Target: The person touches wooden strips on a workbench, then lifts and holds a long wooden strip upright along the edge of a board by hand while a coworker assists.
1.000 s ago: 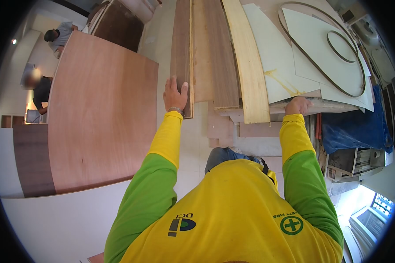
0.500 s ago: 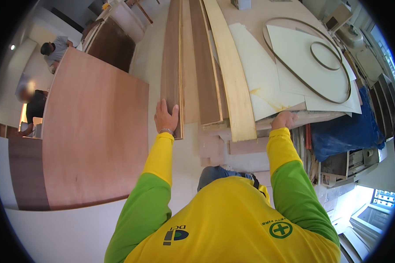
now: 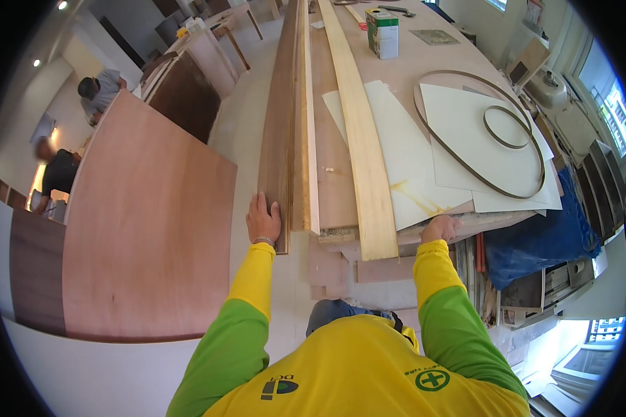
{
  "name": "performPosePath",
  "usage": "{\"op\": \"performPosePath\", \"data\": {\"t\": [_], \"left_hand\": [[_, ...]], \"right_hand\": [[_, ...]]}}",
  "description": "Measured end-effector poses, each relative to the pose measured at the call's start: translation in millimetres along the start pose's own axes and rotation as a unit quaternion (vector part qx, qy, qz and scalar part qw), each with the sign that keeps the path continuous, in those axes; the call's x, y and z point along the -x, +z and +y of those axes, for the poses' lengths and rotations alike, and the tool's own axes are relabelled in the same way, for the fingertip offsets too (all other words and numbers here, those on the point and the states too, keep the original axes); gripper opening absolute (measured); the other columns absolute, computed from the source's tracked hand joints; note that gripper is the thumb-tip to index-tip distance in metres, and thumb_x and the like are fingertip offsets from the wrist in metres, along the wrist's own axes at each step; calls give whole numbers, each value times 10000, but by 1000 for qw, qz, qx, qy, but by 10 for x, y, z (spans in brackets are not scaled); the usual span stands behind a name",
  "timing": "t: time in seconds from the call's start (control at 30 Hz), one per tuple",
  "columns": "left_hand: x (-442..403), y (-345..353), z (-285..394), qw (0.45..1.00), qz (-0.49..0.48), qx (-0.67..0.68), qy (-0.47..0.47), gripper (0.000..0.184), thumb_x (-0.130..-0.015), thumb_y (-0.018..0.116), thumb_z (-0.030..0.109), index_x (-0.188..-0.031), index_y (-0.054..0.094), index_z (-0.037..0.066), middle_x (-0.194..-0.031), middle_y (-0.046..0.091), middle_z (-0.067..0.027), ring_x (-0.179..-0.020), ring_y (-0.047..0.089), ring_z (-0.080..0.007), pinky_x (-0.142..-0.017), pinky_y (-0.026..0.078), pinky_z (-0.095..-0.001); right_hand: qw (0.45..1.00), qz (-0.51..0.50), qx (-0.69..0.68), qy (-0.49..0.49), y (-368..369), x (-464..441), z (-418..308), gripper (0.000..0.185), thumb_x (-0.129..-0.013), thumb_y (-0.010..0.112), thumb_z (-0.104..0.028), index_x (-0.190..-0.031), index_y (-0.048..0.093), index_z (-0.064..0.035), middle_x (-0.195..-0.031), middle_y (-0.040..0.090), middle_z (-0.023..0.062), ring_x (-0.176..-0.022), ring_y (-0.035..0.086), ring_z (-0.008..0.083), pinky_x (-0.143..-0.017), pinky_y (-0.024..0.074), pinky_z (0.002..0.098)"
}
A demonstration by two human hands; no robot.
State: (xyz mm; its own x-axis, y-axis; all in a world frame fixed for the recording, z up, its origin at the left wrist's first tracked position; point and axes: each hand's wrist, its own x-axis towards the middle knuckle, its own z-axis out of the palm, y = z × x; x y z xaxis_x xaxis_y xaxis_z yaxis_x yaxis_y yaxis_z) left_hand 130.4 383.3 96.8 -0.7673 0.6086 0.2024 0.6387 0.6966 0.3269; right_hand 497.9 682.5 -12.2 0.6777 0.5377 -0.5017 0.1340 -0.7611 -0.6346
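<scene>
My left hand (image 3: 263, 219) lies with extended fingers, thumb apart, on the near end of a long dark brown board (image 3: 277, 153) at the table's left side. Right beside that board runs another long wooden strip (image 3: 305, 160), its pale edge showing. My right hand (image 3: 442, 228) is closed at the near edge of the worktable (image 3: 431, 59), its fingertips partly hidden. Between my hands a long pale wood strip (image 3: 365, 153) lies on the table, its near end jutting past the edge. White sheets (image 3: 403, 153) lie partly beneath it.
A coiled brown edging band (image 3: 419, 118) rests on the sheets. Farther back stands a green and white can (image 3: 383, 33). A large reddish plywood panel (image 3: 146, 229) stands at left, with two people (image 3: 101, 94) behind it. Blue sheeting (image 3: 535, 236) hangs at right.
The view has tilted up, showing more of the table's far end. The brown strip in the middle has shifted left, beside the board under my left hand. Both hands keep their places.
</scene>
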Motion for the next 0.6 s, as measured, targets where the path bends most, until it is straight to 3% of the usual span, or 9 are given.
{"op": "performPosePath", "data": {"t": [0.07,0.17,0.23,0.43,0.6], "left_hand": [[-3,-7,6,1000,-1,-1,0,591,-1002,437,407,-1472,384,53,-1538,357,-209,-1411,350,-360,-1130,303,-483],[-13,6,-6,1000,-1,1,2,581,-1008,424,398,-1472,382,49,-1534,360,-212,-1410,352,-361,-1135,298,-476],[-14,14,-17,1000,-1,0,3,581,-1009,421,396,-1473,380,49,-1532,363,-214,-1408,354,-362,-1139,294,-474],[-23,53,-49,1000,0,-4,2,587,-1009,417,406,-1483,374,62,-1541,354,-207,-1411,350,-359,-1142,292,-479],[-16,47,-36,1000,-6,-1,-9,588,-1012,410,412,-1487,372,67,-1547,348,-201,-1420,341,-350,-1148,286,-478]], "right_hand": [[999,13,-19,-25,-238,315,-147,638,-1038,271,-456,-1383,478,39,-1354,575,214,-1212,580,382,-974,499,483],[995,-8,-94,45,-500,626,-342,588,-1052,256,-394,-1370,488,43,-1358,570,217,-1201,588,386,-966,505,473],[980,7,-171,106,-474,566,-338,642,-1040,274,-465,-1359,500,44,-1339,581,228,-1191,593,395,-968,503,473],[972,47,-192,126,-301,393,-270,766,-994,291,-604,-1305,552,46,-1280,616,243,-1170,602,411,-978,493,497],[972,45,-187,135,-250,306,-245,764,-995,286,-601,-1299,556,45,-1291,609,243,-1178,598,409,-982,489,511]]}}
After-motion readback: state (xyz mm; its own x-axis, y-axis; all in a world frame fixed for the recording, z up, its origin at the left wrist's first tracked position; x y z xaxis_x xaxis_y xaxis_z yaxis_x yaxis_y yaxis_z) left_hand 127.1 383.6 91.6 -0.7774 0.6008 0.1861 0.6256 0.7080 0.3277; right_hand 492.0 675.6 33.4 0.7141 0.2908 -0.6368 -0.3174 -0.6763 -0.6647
